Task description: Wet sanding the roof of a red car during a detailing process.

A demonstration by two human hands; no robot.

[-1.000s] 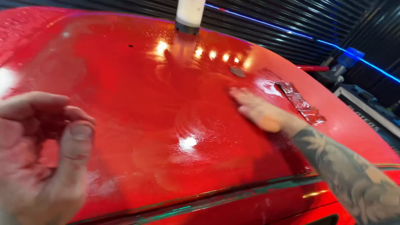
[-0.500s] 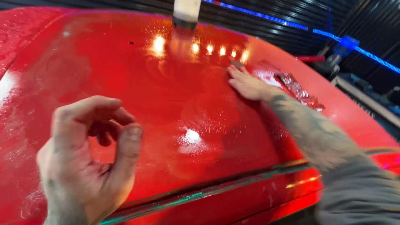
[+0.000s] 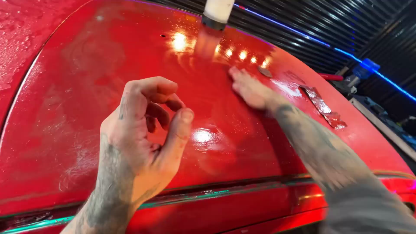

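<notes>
Raised left hand [image 3: 145, 130] nearer, fingers curled, empty; right hand [image 3: 249, 89] slid farther, flat on wet red panel [image 3: 86, 78], below bottle [image 3: 216, 13].

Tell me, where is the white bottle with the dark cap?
In the head view, the white bottle with the dark cap stands cap-down at the top edge, on the far side of the shiny red car panel, beyond the right hand.

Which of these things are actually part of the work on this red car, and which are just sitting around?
In use:
red panel, wet and glossy
right hand, flat on the panel
left hand, raised, fingers curled, empty

Lying about:
white bottle standing on the panel
crumpled strip on the panel
small grey disc
</notes>
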